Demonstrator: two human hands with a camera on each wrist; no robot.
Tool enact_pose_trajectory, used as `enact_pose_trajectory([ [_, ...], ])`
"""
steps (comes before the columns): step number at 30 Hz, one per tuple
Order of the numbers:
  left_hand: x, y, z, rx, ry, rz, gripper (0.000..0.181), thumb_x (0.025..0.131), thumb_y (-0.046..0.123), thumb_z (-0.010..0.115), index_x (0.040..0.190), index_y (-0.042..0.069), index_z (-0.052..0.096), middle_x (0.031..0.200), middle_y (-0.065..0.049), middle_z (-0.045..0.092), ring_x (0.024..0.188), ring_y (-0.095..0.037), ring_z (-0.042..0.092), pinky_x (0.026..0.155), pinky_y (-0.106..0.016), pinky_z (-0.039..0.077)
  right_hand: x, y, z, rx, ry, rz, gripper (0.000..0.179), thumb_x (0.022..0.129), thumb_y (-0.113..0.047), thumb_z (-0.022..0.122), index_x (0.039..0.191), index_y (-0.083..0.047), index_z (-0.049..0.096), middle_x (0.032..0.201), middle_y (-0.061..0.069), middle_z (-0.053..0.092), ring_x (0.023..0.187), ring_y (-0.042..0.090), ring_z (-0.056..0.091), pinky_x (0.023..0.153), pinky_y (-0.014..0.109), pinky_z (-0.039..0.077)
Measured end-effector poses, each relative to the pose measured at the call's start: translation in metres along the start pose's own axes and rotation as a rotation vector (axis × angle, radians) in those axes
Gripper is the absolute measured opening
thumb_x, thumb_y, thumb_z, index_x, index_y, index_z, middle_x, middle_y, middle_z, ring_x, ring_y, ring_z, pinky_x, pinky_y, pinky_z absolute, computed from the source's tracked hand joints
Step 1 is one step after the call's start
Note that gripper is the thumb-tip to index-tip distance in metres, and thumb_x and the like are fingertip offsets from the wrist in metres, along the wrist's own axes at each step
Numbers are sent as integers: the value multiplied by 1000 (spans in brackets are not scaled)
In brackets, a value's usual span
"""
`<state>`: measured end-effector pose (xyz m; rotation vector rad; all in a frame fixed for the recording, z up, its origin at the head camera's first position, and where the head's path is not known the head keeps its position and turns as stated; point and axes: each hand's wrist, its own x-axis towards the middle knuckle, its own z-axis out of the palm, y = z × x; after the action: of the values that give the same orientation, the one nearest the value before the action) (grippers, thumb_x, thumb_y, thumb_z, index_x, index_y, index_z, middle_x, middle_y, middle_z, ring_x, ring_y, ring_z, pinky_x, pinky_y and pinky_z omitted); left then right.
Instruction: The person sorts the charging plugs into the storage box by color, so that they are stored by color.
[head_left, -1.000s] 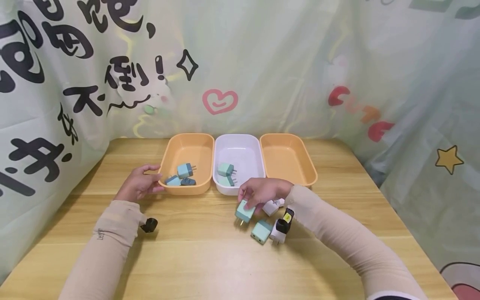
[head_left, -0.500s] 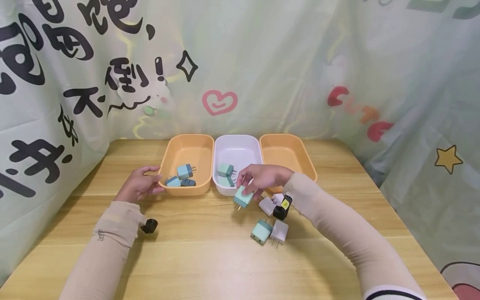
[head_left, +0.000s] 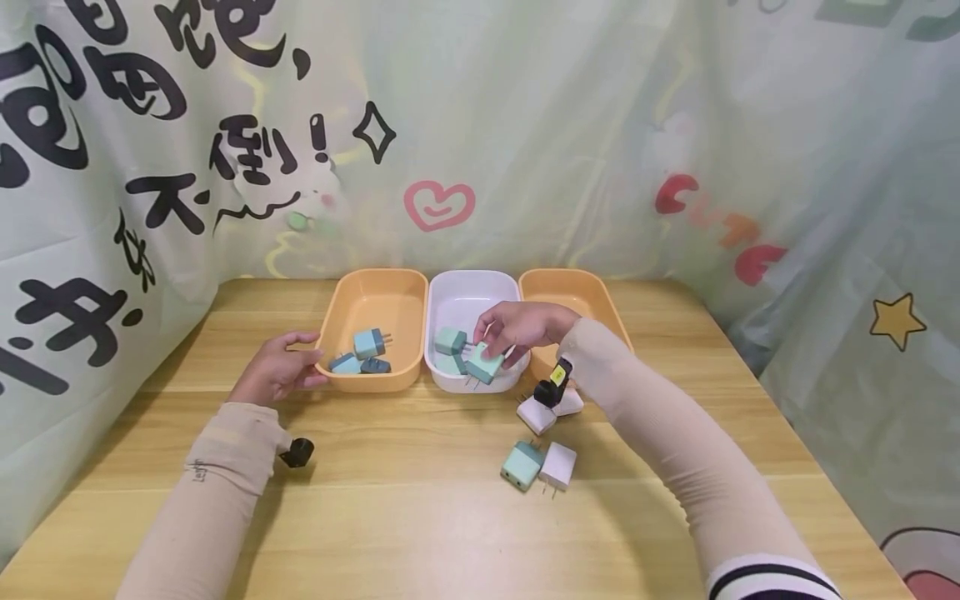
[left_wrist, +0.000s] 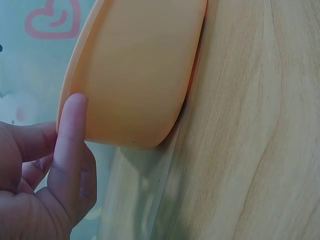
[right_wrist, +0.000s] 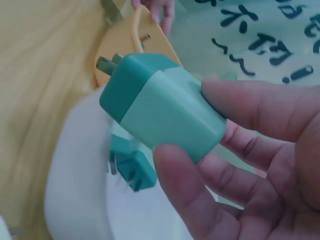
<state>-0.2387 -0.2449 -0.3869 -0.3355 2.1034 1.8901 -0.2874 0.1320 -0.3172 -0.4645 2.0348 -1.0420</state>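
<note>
Right grip (head_left: 517, 325) is pinching a green plug (head_left: 483, 364), and it's hanging over the white tray (head_left: 450, 382), where two similar plugs (head_left: 450, 340) are lying. This is looking like the placing step; the next move is likely calling for lowering, then letting go. Left grip (head_left: 279, 368) is holding the orange tray (head_left: 378, 383) by its rim. On the worktop (head_left: 405, 500), another green plug (head_left: 522, 466) is sitting beside a white plug (head_left: 558, 465).

Perhaps makeshift booth: wood-grain table (head_left: 390, 525), printed cloth (head_left: 555, 150) hung behind and along sides.
</note>
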Motion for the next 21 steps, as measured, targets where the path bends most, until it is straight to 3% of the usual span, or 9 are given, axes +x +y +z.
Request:
enact_pose_trajectory([
  [6, 1, 3, 0, 8, -2, 8, 58, 100, 1, 48, 153, 2, 23, 125, -25, 39, 78, -16, 62, 80, -32, 59, 11, 1, -16, 56, 32, 35, 22, 89, 2, 65, 108, 1, 55, 83, 7, 52, 69, 15, 57, 73, 35, 61],
  [14, 1, 3, 1, 15, 7, 8, 57, 100, 1, 48, 152, 1, 24, 128, -27, 39, 78, -16, 63, 80, -33, 60, 26, 5, -29, 78, 44, 91, 26, 90, 2, 63, 114, 1, 52, 90, 8, 58, 78, 19, 62, 75, 35, 60],
  [21, 0, 1, 0, -18, 12, -1, 56, 99, -1, 48, 151, 0, 26, 133, -32, 38, 75, -16, 64, 77, -32, 60, 40, 11, -37, 88, 40, 140, 22, 90, 2, 63, 110, -1, 55, 91, 9, 60, 81, 21, 61, 75, 34, 59],
])
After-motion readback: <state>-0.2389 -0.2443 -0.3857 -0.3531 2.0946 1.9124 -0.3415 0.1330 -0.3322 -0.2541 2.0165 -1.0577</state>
